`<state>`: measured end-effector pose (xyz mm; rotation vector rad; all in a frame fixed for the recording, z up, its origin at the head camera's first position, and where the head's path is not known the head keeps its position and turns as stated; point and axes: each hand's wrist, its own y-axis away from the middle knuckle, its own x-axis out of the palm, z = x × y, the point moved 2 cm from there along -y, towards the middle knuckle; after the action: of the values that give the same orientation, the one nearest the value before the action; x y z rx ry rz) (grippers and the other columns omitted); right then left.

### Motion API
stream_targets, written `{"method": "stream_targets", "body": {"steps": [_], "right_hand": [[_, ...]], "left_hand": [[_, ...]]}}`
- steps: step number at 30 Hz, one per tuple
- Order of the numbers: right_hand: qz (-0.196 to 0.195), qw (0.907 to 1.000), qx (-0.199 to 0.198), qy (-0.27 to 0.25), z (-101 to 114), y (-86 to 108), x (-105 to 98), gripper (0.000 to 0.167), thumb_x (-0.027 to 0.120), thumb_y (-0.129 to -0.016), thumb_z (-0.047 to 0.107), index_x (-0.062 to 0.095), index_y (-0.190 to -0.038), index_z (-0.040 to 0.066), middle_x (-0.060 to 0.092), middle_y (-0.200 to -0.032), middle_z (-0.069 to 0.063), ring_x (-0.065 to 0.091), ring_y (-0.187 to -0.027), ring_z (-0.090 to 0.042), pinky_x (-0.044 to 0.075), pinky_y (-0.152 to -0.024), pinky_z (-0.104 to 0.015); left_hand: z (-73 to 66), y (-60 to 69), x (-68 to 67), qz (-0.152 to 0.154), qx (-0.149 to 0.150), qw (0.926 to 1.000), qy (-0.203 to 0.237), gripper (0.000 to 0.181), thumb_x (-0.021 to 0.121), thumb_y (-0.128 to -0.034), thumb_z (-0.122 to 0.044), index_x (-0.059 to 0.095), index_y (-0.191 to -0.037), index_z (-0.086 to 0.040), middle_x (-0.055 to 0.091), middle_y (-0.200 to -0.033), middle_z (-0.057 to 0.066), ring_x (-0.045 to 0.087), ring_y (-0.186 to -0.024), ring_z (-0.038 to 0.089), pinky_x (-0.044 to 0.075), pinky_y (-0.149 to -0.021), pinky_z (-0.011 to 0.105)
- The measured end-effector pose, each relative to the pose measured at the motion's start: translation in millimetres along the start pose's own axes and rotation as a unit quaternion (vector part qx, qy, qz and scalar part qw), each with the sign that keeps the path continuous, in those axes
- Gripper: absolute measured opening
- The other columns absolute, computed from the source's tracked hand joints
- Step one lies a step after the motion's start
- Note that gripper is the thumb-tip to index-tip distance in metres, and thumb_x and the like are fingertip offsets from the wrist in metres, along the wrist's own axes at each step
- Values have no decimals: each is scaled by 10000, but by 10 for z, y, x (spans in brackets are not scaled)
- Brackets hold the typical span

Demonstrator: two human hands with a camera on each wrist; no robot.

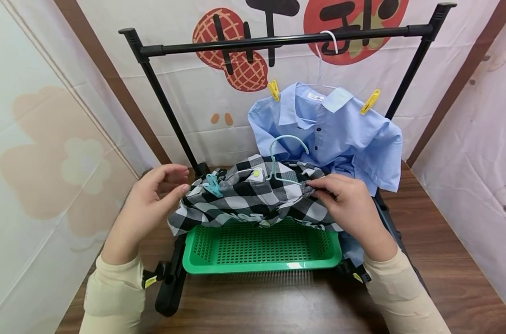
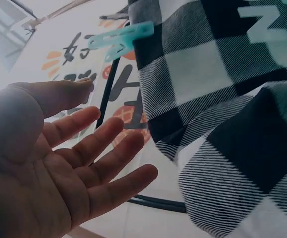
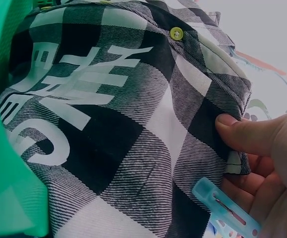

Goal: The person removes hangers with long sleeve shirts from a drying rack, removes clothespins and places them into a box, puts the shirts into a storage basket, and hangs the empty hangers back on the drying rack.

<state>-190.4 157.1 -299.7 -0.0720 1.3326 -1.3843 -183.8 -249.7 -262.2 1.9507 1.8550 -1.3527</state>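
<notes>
Checked shirt [image 1: 240, 202] over far edge of green basket [image 1: 261, 267], long axis left-right, hanger [image 1: 272, 158] hook up | basket's mesh floor showing | left hand [image 1: 152, 199] loosely extended, holding nothing | right hand [image 1: 350, 204] pinching shirt

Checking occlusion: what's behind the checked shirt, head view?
Blue shirt, black rail, printed backdrop. The checked shirt covers part of the blue shirt's front; that can't be seen.

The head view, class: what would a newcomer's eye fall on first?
The black-and-white checked cloth shirt stands out first, pinched by the right hand and hiding the back of the green perforated basket. Behind it to the right, a pale-blue collared shirt, yellow clips at its shoulders, hangs from the black horizontal rail.
</notes>
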Motion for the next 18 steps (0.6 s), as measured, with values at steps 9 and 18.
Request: {"method": "stream_targets", "body": {"steps": [9, 18], "right_hand": [[-17, 10000, -61, -32, 27, 3, 6, 271, 817, -841, -15, 803, -1058, 148, 766, -959, 34, 691, -841, -101, 543, -655, -304], [-5, 9999, -116, -49, 26, 4, -6, 282, 816, -839, -23, 801, -1068, 142, 764, -962, 34, 687, -840, -97, 531, -662, -272]], "left_hand": [[77, 168, 141, 33, 29, 9998, -171, 367, 708, -979, -115, 623, -1337, -113, 649, -1270, 71, 649, -1123, 179, 499, -932, 129], [138, 220, 310, -65, 235, 9981, -573, 323, 736, -952, -81, 668, -1268, -82, 665, -1230, 28, 632, -1105, 169, 492, -865, 116]]}}
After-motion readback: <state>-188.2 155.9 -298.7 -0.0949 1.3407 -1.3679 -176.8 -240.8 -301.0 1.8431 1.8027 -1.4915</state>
